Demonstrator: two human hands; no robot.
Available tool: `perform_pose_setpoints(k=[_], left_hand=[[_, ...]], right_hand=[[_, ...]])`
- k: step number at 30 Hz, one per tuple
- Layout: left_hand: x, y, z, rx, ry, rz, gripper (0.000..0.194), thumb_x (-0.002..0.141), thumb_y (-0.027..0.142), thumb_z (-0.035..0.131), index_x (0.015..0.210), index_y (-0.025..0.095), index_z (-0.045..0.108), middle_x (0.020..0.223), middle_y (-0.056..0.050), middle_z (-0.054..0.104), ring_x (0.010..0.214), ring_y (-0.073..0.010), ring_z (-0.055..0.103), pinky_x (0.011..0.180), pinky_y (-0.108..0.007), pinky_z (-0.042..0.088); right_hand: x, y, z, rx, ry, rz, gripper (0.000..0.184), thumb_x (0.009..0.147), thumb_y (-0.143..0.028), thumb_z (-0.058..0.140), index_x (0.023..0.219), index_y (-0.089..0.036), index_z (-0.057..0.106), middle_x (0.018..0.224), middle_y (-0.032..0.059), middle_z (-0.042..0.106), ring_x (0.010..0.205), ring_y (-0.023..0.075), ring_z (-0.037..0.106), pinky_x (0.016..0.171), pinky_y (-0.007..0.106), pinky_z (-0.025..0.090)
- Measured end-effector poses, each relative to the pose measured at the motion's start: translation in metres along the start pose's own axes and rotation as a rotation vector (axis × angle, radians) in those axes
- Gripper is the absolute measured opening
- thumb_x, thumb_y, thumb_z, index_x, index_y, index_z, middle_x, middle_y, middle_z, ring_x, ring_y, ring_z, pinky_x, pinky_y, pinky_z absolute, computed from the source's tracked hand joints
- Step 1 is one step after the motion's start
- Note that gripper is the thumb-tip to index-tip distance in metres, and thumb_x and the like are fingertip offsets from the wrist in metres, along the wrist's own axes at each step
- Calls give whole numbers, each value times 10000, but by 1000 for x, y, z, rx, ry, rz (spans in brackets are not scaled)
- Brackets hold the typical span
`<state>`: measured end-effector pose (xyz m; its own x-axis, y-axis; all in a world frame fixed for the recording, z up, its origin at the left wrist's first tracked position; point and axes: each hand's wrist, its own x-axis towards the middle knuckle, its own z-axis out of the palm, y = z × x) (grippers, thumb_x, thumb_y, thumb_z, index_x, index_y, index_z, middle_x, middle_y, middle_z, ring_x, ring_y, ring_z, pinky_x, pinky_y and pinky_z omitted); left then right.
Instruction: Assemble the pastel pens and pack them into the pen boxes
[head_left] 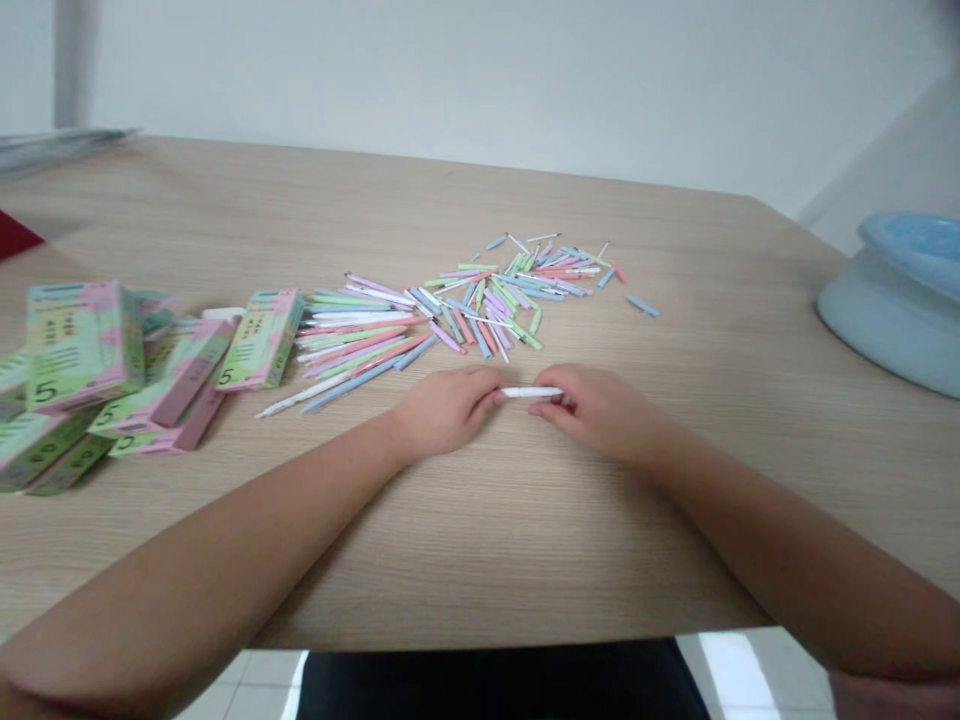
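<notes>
Between my two hands lies a white pen [520,392], held level just above the table near its middle. My left hand [451,408] is closed on the pen's left end. The fingers of my right hand [600,408] pinch its right end. Beyond my hands spreads a loose heap of short pen parts [517,285] in blue, green, purple, red and white. Longer pastel pens [360,335] lie side by side to the left of that heap, close to my left hand.
Several green and pink boxes [86,345] marked 5 are piled on the left of the wooden table [480,540]. A pale blue rounded object [892,300] stands at the right edge. Something red [16,236] shows at far left. A pale wall [465,80] rises behind.
</notes>
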<state>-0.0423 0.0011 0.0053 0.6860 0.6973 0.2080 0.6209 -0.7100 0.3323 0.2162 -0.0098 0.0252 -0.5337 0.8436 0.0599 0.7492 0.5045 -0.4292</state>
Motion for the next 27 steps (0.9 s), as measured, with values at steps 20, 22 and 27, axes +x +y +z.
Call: perform_pose_setpoints(k=[20,22,27], left_hand=[[-2,5,-2,127,54,88,266,1084,341,411,1001,180,605,955,-56,699,861,-196,664,710,-316,461],[-2,5,-1,44,39,63,277,1089,343,394,1008,182,604,944,-53,697,837,-187,659,703,-309,463],[-2,10,1,83,-16,81,278,1084,346,399,990,183,604,974,-58,698,882,-201,661,737,-318,479]], right_hand=[[-4,-7,-1,-239,48,-78,238,1038,-369,529,1027,-191,687,982,106,755,911,245,671,731,328,419],[-4,-8,-1,-467,5,-209,221,1048,-253,484,997,-174,684,977,122,750,926,255,670,730,339,391],[2,-13,-9,-460,-190,-158,318,1061,-337,441,918,-173,673,872,118,758,777,244,683,641,332,356]])
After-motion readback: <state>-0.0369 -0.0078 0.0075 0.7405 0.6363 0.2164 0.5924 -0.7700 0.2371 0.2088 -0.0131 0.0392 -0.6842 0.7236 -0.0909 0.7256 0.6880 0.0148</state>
